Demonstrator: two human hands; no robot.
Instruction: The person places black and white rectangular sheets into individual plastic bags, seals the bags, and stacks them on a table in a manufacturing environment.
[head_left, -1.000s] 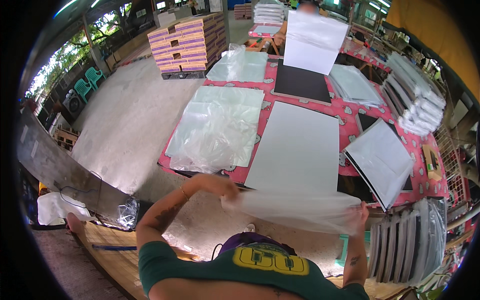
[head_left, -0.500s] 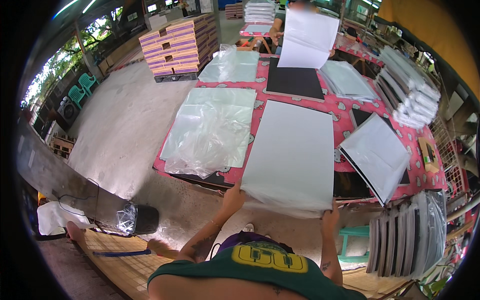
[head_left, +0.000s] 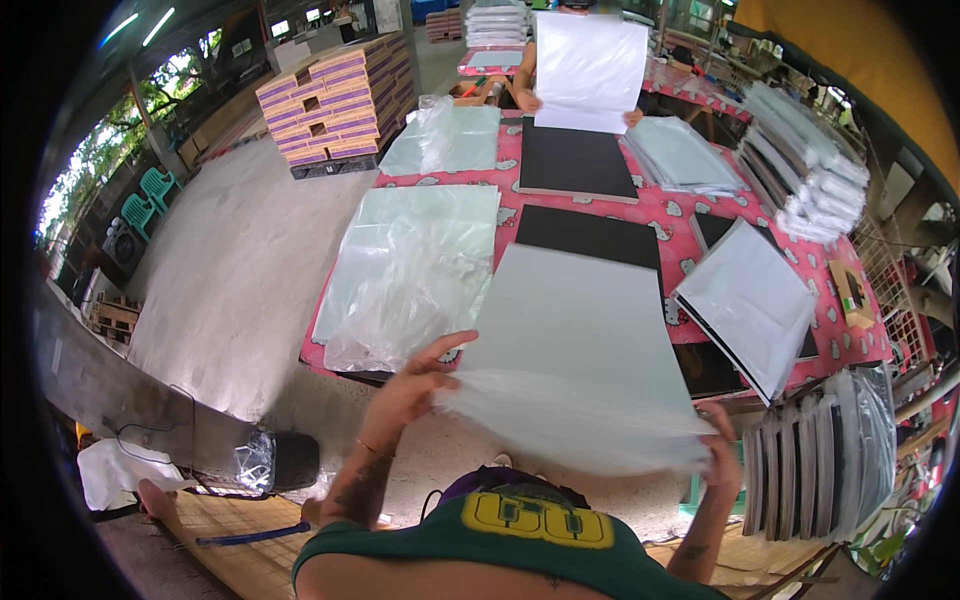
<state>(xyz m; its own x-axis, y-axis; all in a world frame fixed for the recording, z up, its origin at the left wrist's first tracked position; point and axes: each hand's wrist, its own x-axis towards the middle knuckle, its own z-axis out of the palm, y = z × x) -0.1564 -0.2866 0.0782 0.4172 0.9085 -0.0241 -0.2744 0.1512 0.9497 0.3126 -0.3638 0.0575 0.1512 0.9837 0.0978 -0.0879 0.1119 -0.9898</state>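
A large white sheet in a clear plastic bag (head_left: 580, 320) reaches from the near table edge toward me, its loose plastic end blurred. My left hand (head_left: 412, 385) grips the bag's near left corner, with the index finger stretched along the side. At the near right corner, my right hand (head_left: 718, 445) is closed on the plastic. Under the far end of the sheet shows a black board (head_left: 590, 235). Left of it lies a pile of clear plastic bags (head_left: 410, 270).
Across the pink patterned table (head_left: 510, 180), another person holds up a white sheet (head_left: 590, 70) over a black board (head_left: 575, 160). A bagged sheet (head_left: 750, 300) lies at right. Wrapped stacks (head_left: 820, 460) stand at near right, and boxes (head_left: 340, 100) are piled on a pallet.
Both hands have drawn the bagged sheet toward me, and they are farther apart. The black board beneath is now partly uncovered. The other person's sheet is lower.
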